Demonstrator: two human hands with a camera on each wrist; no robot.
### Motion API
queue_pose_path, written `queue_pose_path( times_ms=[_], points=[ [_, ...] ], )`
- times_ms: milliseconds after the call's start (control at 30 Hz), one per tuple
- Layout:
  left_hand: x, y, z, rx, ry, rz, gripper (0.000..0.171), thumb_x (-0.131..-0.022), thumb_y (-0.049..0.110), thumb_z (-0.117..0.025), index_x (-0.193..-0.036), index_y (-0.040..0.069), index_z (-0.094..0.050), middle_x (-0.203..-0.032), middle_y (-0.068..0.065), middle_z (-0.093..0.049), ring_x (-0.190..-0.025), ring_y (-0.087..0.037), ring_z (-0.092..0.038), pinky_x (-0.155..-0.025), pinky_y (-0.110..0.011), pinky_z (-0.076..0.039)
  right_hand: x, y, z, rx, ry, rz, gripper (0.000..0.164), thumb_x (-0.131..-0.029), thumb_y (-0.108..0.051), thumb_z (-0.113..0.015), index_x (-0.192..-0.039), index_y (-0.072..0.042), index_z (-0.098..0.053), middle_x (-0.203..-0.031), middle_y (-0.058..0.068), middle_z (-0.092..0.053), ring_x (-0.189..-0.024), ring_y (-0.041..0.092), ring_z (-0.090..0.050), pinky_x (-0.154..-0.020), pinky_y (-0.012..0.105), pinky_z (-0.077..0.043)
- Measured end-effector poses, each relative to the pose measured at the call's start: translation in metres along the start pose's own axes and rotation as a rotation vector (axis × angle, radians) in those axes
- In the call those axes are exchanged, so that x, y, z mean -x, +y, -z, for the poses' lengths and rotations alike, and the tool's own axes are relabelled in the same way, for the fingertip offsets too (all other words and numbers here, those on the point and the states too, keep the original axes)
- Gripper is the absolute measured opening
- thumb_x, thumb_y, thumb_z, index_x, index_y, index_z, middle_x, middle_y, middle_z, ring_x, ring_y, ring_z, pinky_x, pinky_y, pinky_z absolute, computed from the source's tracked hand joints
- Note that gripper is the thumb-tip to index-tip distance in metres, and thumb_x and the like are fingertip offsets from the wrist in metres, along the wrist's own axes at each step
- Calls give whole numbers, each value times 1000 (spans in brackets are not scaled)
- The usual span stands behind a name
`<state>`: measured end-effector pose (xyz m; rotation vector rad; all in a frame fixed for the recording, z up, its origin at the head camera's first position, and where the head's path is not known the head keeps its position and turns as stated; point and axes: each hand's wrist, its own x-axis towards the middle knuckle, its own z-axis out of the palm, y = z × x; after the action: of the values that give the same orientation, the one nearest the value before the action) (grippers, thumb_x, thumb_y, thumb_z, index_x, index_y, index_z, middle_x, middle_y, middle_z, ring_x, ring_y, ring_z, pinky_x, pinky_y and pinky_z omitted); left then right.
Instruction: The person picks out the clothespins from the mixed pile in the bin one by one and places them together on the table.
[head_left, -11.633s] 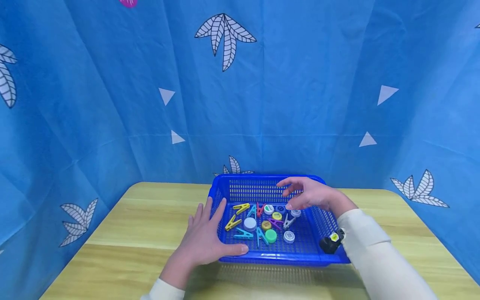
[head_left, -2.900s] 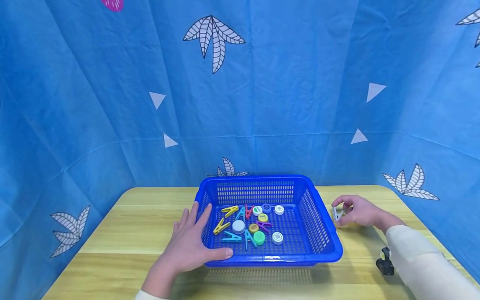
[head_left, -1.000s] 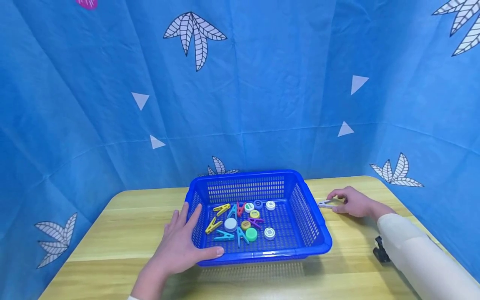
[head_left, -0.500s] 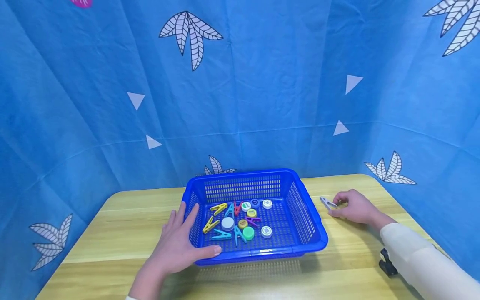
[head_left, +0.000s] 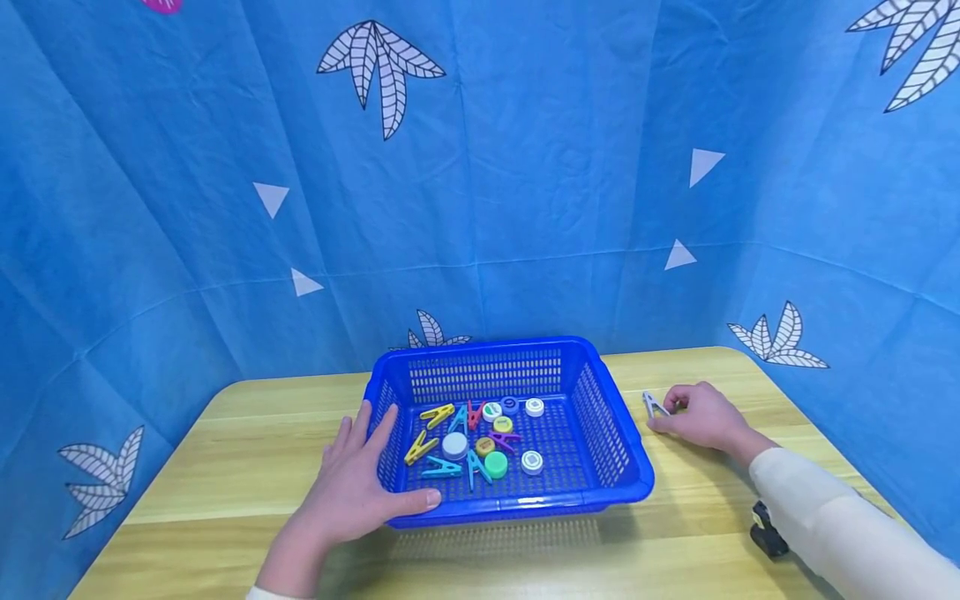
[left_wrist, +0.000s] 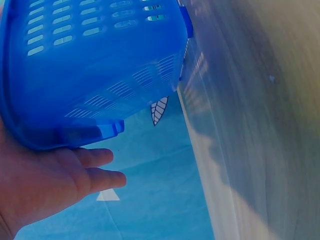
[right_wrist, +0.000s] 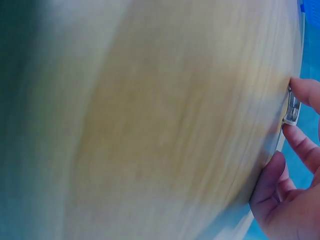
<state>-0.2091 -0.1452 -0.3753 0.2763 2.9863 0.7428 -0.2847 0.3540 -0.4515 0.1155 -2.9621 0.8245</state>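
A pale grey clothespin (head_left: 653,406) lies on the table just right of the blue plastic basket (head_left: 525,503). My right hand (head_left: 702,414) pinches it between thumb and index finger; in the right wrist view the clothespin (right_wrist: 292,108) sits between these two fingertips, against the tabletop. My left hand (head_left: 352,487) rests on the basket's left rim, fingers straight and spread, thumb along the front edge. Inside the basket are yellow clothespins (head_left: 422,448), light blue clothespins (head_left: 442,468), a red clothespin (head_left: 475,415), a purple clothespin (head_left: 504,441) and several bottle caps, among them a green cap (head_left: 496,464).
The wooden table (head_left: 225,467) extends on both sides of the basket. A blue curtain (head_left: 525,208) with leaf prints hangs behind and around it. A small black device (head_left: 768,533) is worn at the right wrist.
The grey clothespin, in the basket 11.6 seconds ago, is now on the table to its right. Over the last second my right hand has turned it there. The left hand stays on the rim.
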Motion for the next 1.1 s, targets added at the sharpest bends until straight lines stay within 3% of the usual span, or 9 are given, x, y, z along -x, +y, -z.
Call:
queue_pose_path(
  times_ms=[433, 533, 733, 933, 1100],
  points=[
    [-2, -4, -2, -2, 27, -20, 131, -62, 83, -72, -162, 17, -19, -166, -18, -2, -147, -49, 5, -109, -70, -4, 2, -5, 7, -15, -11, -7, 40, -77, -42, -85, -86, -11, -63, -78, 3, -56, -73, 23, -48, -64, 36, -38],
    [-1, -5, -3, 5, 27, -18, 132, -60, 85, -71, -161, 17, -19, -166, -17, -2, -147, -48, 6, -109, -70, -3, 3, -6, 11, -16, -2, -6, 44, -75, -45, -86, -91, -10, -63, -88, 12, -62, -83, 31, -54, -70, 43, -45],
    [1, -4, -1, 15, 34, -26, 133, -59, 86, -70, -161, 17, -20, -166, -17, -3, -147, -48, 5, -110, -70, -4, 1, -24, 28, -28, 49, 22, 48, -80, -46, -82, -102, -7, -65, -114, 31, -61, -107, 48, -54, -78, 55, -49],
    [2, -3, -1, 18, 37, -17, 133, -59, 86, -70, -161, 17, -20, -166, -17, -3, -147, -48, 5, -110, -69, -3, -2, -53, 46, -65, 87, 79, 51, -84, -49, -78, -110, -7, -67, -123, 27, -61, -108, 45, -55, -80, 55, -49],
    [2, -2, -1, 23, 46, -20, 132, -60, 84, -71, -161, 16, -21, -165, -18, -3, -147, -49, 4, -110, -70, -4, -4, -77, 55, -139, 44, 75, 55, -87, -53, -74, -119, -9, -65, -131, 20, -57, -102, 38, -57, -78, 48, -50]
  ],
)
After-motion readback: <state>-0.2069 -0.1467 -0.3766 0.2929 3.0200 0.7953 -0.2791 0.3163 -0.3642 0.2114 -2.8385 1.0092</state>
